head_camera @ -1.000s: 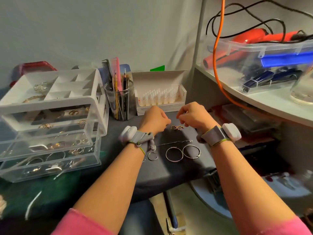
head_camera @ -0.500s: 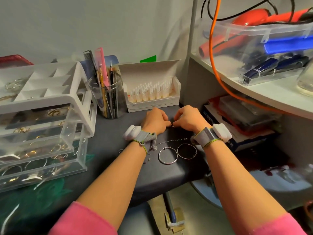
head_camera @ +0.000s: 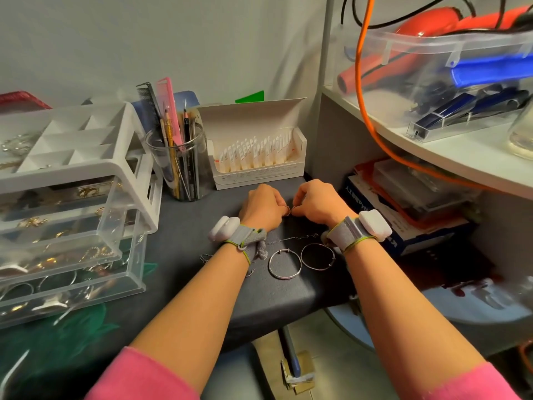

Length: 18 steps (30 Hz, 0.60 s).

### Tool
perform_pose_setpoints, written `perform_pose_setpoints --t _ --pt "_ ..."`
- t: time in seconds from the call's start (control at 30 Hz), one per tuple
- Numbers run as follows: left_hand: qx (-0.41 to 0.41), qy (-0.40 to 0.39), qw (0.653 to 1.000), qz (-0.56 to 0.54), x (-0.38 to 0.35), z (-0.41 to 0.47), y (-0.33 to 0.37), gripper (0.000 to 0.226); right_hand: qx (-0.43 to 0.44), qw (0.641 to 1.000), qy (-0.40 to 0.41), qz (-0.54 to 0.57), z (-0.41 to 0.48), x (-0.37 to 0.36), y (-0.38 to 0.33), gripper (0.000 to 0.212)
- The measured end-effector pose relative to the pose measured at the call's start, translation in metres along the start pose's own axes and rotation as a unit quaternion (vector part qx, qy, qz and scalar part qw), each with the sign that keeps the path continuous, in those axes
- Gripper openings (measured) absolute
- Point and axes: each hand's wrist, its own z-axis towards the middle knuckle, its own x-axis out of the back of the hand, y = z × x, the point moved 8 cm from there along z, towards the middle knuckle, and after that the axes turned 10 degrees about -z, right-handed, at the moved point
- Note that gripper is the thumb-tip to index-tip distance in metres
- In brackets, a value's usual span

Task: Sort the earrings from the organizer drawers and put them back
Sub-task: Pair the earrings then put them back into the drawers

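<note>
My left hand [head_camera: 264, 206] and my right hand [head_camera: 315, 202] meet knuckle to knuckle on the dark grey table [head_camera: 184, 241]. Each pinches a small gold hoop earring [head_camera: 290, 209] at the fingertips between them. Two large silver hoop earrings [head_camera: 285, 264] [head_camera: 317, 256] lie side by side just behind my wrists. A thin silver chain earring [head_camera: 291, 239] lies between the wrists. A small hoop [head_camera: 250, 273] peeks out beside my left forearm. The clear organizer [head_camera: 72, 220] stands at the left, its drawers pulled out and holding several gold and silver earrings.
A glass cup of pencils and combs [head_camera: 178, 163] and an open white box of vials [head_camera: 256, 157] stand behind my hands. A white shelf [head_camera: 450, 157] with a plastic bin and an orange cable [head_camera: 360, 90] overhangs the right. Boxes [head_camera: 403, 209] are stacked under it.
The two small gold hoops that lay on the table between my hands are now pinched in my fingertips. My hands have closed together, and my view has shifted right.
</note>
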Motion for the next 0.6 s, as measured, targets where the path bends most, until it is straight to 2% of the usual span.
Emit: perform_pose_setpoints --t 0.1,0.3,0.43,0.6 --pt "0.007 0.017 0.999 -0.044 0.005 -0.002 -0.005 0.010 0.003 1.000 0.009 0.013 -0.002 -0.001 0.001 0.012" --pt "0.011 0.040 0.984 -0.171 0.025 -0.011 -0.010 0.027 0.022 0.990 0.038 0.131 -0.012 0.007 -0.009 0.003" --pt "-0.007 0.069 0.971 -0.231 0.046 -0.021 -0.003 0.014 0.025 0.973 0.069 0.217 -0.022 0.017 -0.024 0.006" --pt "-0.028 0.107 0.958 -0.264 0.073 -0.036 0.006 0.013 0.047 0.965 0.096 0.238 -0.035 0.026 -0.045 0.012"
